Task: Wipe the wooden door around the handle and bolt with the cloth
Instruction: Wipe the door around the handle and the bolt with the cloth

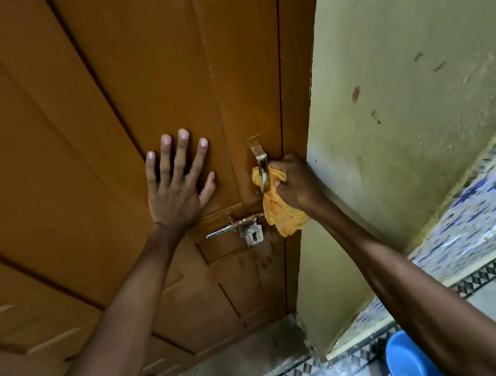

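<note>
**Cloth pressed at the door handle**

The cloth [278,212] is clenched in the right hand [296,186] and held against the lower part of the handle [260,160], its loose end hanging beside the bolt [239,225]. The left hand [177,185] is laid flat on the door [102,112], fingers spread, nothing grasped. A wall [403,102] is seen to the right, a blue basin [406,363] below.
</note>
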Demonstrator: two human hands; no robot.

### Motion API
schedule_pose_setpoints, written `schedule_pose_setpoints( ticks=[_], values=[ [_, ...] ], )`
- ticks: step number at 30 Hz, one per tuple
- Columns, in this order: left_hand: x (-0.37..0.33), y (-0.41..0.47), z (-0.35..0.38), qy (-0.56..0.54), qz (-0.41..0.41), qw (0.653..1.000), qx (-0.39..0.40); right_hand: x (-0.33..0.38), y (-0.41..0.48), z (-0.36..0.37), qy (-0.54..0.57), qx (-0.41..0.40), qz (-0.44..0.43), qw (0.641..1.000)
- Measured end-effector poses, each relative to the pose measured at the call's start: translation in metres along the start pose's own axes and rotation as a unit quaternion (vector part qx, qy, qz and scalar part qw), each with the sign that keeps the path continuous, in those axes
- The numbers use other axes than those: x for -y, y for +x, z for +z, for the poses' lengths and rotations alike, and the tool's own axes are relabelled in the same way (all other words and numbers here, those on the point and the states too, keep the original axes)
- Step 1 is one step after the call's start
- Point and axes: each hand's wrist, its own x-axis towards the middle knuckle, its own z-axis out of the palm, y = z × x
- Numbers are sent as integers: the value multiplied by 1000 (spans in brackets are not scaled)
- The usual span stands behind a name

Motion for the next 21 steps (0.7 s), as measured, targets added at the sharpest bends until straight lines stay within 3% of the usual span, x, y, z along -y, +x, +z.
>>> schedule_pose_setpoints(
  ticks=[6, 10, 12, 14, 16, 19, 21],
  values=[
    [1, 2, -2, -1, -1, 1000, 5, -2, -6, 9, -227, -46, -48, 972],
    [3, 2, -5, -5, 3, 1000, 15, -3, -17, 4, -405, -35, -65, 912],
    [1, 1, -3, -10, 1, 1000, 15, -15, -27, 5, -355, -46, -37, 933],
    [1, 0, -2, -9, -1, 1000, 16, -17, -32, 3, -195, -115, -3, 974],
    [2, 2, -4, -17, 0, 1000, 18, -6, -28, -1, -102, -182, 29, 977],
    [2, 0, -4, -17, 0, 1000, 18, 15, -19, -13, -54, -230, 29, 971],
    [1, 1, -4, -20, -3, 1000, 19, 27, -16, -21, -83, -185, 13, 979]
  ],
)
